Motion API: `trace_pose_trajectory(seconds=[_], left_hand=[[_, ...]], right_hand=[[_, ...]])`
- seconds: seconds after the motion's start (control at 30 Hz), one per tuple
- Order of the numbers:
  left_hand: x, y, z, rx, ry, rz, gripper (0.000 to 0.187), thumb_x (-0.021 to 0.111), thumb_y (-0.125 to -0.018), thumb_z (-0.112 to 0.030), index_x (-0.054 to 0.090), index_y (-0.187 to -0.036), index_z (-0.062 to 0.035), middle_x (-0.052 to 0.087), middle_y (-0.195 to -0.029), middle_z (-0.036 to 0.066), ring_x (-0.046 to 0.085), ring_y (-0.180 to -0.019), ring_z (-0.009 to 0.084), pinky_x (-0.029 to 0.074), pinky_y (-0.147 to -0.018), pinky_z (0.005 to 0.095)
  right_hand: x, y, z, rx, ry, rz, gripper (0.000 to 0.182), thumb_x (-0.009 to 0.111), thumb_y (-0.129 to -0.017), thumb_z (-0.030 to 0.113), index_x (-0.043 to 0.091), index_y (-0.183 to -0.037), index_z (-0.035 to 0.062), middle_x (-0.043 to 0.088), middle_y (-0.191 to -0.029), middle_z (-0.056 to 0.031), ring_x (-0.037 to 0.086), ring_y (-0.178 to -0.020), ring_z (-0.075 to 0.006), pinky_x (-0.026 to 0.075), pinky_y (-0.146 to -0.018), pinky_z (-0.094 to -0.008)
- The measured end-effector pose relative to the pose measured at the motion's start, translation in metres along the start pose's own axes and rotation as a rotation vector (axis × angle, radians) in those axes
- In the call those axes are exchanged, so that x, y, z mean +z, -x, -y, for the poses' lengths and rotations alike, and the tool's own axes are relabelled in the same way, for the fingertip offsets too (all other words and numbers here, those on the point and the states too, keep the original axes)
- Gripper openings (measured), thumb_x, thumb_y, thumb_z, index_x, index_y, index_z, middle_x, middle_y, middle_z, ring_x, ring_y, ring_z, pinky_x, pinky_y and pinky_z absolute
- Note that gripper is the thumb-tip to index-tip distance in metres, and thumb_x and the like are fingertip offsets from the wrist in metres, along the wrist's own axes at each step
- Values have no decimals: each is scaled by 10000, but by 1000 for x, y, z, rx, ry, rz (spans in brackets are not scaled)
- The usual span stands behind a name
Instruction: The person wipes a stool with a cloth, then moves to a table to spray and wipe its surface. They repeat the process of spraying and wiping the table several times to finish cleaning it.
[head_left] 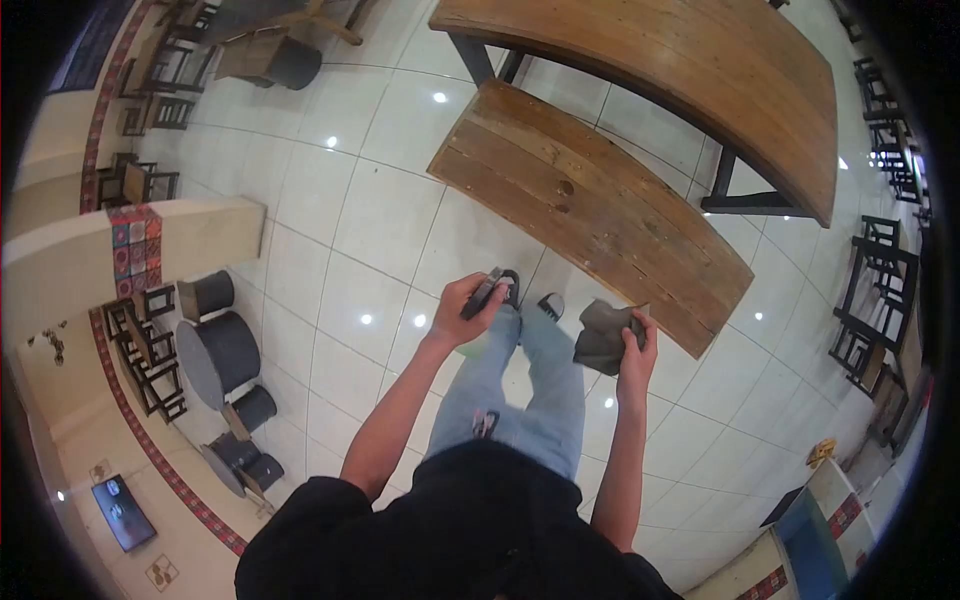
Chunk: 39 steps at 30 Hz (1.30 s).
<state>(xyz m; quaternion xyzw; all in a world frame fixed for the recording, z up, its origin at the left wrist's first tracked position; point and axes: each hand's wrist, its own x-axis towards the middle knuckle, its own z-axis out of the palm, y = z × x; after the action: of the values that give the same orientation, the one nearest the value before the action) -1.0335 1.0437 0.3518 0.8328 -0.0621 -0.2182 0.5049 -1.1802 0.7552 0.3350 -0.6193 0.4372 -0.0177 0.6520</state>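
My left hand [462,312] is closed around what looks like a spray bottle. Its dark, elongated head [484,292] points forward, and a pale greenish patch [474,346] shows under the hand. On the other side, a crumpled dark grey cloth [603,337] hangs from my right hand [640,352], its fingers pinching the cloth's right edge. Just ahead of both hands runs a wooden bench [590,205], with the cloth overlapping its near edge in this view.
A large wooden table [660,50] stands beyond the bench on dark legs. To the left are a pillar [200,240], a round drum table [215,355] and small drum stools [207,293]. Dark-framed chairs [880,290] line the right side. White tiles [385,210] cover the floor.
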Motion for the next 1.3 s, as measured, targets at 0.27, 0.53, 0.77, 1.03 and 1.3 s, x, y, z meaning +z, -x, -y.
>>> trace_pose_trajectory(seconds=[0.27, 0.53, 0.77, 1.03, 1.3], left_hand=[[-7, -119, 144, 98, -56, -97, 153, 687, -1011, -116, 666, -911, -2, 648, -759, 24, 603, -654, 80, 479, -595, 260], [14, -203, 243, 139, -235, -161, 365, 721, -1028, -270, 696, -786, 1, 633, -591, 32, 615, -524, 103, 480, -513, 293], [26, -204, 301, 12, -433, -289, 476, 728, -1019, -345, 677, -677, -18, 617, -531, 45, 627, -492, 125, 489, -509, 298], [59, -176, 294, 163, -58, -300, 338, 748, -995, -235, 722, -767, 14, 650, -592, 41, 622, -522, 96, 466, -510, 267], [106, -180, 258, 361, -147, -64, 316, 775, -970, -272, 724, -839, 11, 603, -595, 151, 655, -553, 248, 469, -557, 406]], right_hand=[[77, -155, -103, -150, -11, 12, 317, 606, -1021, 27, 642, -1336, 35, 645, -1355, -89, 577, -1279, -196, 398, -1139, -325], [118, -267, -167, -342, -245, -54, 335, 636, -1000, 39, 655, -1334, 34, 629, -1350, -88, 569, -1272, -201, 403, -1141, -341], [123, -280, -210, -600, -335, 46, 401, 633, -977, 25, 622, -1377, 2, 595, -1372, -116, 564, -1289, -217, 447, -1123, -360], [103, -253, -240, -547, -409, -26, 336, 642, -957, -11, 665, -1292, 3, 647, -1263, -77, 602, -1161, -170, 450, -1057, -304], [53, -213, -238, -618, -373, -174, 309, 634, -975, -5, 668, -1282, 13, 647, -1259, -70, 593, -1158, -161, 447, -1048, -298]])
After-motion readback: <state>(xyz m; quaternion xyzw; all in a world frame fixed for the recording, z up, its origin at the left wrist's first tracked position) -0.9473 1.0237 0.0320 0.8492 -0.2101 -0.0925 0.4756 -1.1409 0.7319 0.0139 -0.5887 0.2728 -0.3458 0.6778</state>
